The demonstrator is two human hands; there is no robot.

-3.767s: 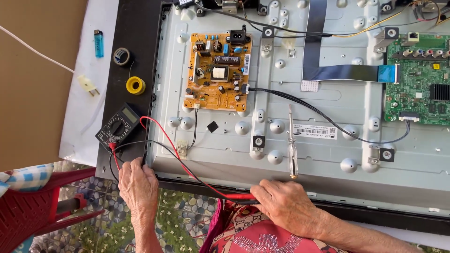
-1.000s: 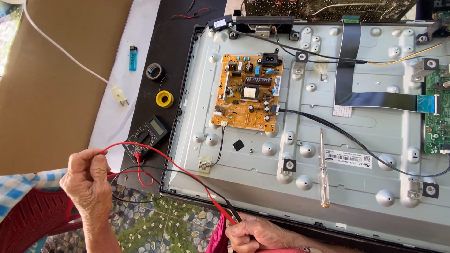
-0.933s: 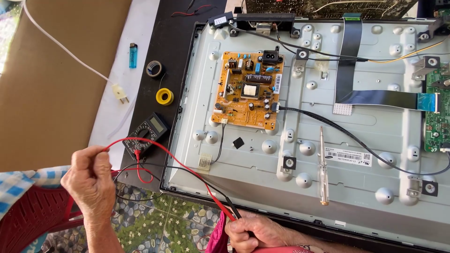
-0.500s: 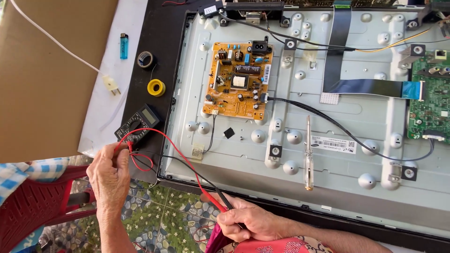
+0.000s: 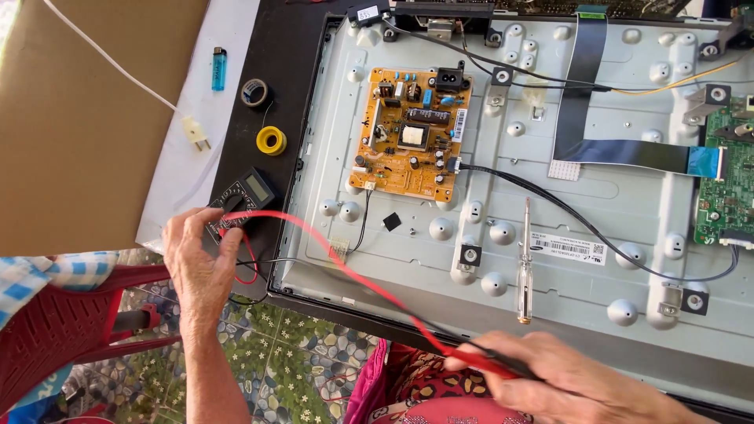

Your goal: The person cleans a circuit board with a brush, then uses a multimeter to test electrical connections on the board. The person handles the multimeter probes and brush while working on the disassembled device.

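Note:
My left hand (image 5: 196, 259) rests on the lower end of a black multimeter (image 5: 239, 200) lying on the dark frame of an opened flat-screen panel (image 5: 550, 298), fingers at its dial. A red lead (image 5: 330, 247) and a black lead run from the meter to my right hand (image 5: 573, 381), which grips the red and black test probes (image 5: 487, 363) near the panel's bottom edge. An orange power board (image 5: 412, 133) sits on the panel's metal back.
A screwdriver (image 5: 525, 263) lies on the metal back. A green circuit board (image 5: 726, 177) and a flat ribbon cable (image 5: 581, 102) are at right. Yellow tape (image 5: 271, 140), black tape (image 5: 254, 93), a blue lighter (image 5: 218, 67), a white plug (image 5: 196, 132), a red chair (image 5: 78, 322) stand at left.
My left hand has moved up from the loose leads onto the multimeter. My right hand has come further into view with the probes. The view shifted.

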